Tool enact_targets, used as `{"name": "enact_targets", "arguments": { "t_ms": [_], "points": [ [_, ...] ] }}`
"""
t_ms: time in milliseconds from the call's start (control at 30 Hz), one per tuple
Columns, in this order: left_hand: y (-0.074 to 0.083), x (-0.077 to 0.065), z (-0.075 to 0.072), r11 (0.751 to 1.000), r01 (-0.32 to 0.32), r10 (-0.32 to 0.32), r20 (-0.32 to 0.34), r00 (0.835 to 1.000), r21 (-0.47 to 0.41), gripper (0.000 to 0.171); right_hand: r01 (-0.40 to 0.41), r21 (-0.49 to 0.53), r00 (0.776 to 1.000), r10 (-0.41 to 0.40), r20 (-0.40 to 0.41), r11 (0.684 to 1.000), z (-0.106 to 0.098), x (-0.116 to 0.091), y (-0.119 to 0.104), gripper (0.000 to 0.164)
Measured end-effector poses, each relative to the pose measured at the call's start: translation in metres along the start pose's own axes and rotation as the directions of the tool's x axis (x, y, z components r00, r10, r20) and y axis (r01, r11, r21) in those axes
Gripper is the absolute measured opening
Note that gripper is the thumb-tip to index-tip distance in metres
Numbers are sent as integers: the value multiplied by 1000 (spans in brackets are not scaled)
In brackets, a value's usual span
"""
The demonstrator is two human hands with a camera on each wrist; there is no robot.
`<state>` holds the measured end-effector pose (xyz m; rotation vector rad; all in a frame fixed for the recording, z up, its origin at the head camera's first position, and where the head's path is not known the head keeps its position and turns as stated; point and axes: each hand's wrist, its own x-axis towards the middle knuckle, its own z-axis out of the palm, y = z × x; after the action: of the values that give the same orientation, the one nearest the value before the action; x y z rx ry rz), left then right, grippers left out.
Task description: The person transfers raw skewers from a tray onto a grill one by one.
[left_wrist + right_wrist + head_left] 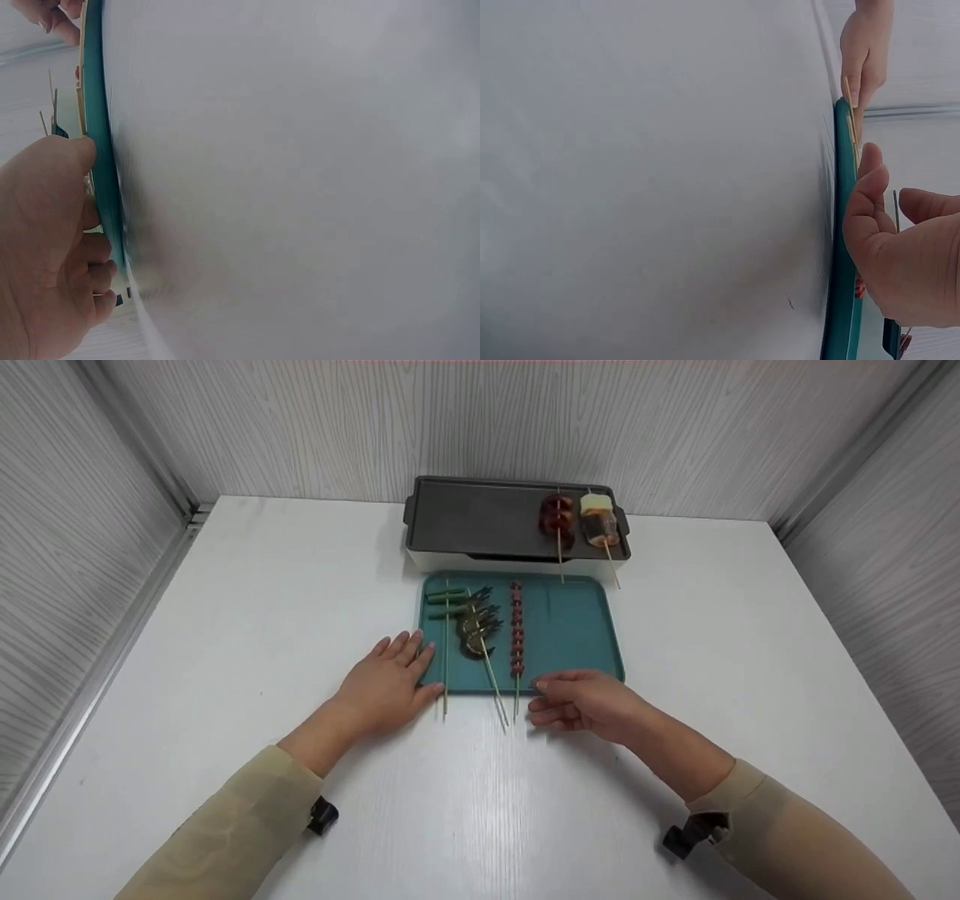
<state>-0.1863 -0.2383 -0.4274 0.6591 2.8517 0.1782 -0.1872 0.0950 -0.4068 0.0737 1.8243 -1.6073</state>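
Observation:
In the head view a teal tray [577,637] holds three skewers: a green vegetable skewer [448,611], a dark skewer with spiky legs, like shrimp [474,634], and a skewer of small red pieces [517,630]. Their sticks stick out past the tray's front edge. My left hand [384,686] lies with fingers spread at the tray's left front corner, its thumb by the green skewer's stick. Beside the red skewer's stick, my right hand [581,701] hovers at the front edge, fingers loosely bent. The right wrist view shows its thumb [930,202] apart from the fingers, pinching nothing.
Behind the tray stands a dark grill plate [480,517] on a white base. A glossy brown-red skewer [556,521] and a skewer with white and brown chunks [599,521] lie on its right end, sticks pointing forward. Grey wood-grain panels [510,420] enclose the white table.

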Motion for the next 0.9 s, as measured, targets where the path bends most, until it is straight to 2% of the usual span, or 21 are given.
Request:
{"name": "enact_targets", "arguments": {
  "t_ms": [633, 900],
  "points": [
    [0, 0, -2, 1000, 2, -2, 13, 1000, 19, 75, -30, 67, 996, 24, 82, 997, 17, 11, 1, 54],
    [1, -1, -2, 1000, -4, 4, 7, 1000, 8, 74, -18, 62, 999, 15, 38, 998, 14, 8, -3, 46]
  ]
}}
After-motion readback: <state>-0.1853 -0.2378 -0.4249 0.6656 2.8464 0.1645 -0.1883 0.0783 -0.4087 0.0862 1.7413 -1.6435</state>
